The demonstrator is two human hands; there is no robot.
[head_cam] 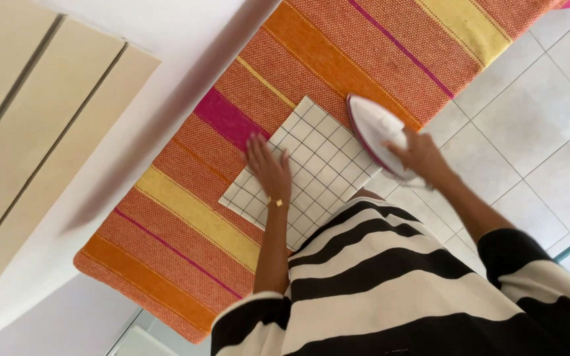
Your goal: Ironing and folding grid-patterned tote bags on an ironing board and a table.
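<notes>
Two hands share the work at the frame's centre: the left hand (268,170) lies flat with fingers spread on the folded checked cloth (311,168), while the right hand (420,155) grips the white iron (377,132), best slid evenly away from those fingers.

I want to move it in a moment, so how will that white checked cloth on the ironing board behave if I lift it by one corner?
The checked cloth lies flat and thin under the left hand, so it will probably droop, not stay stiff. It looks light. On the striped board cover it may slide when the iron pushes it.
</notes>
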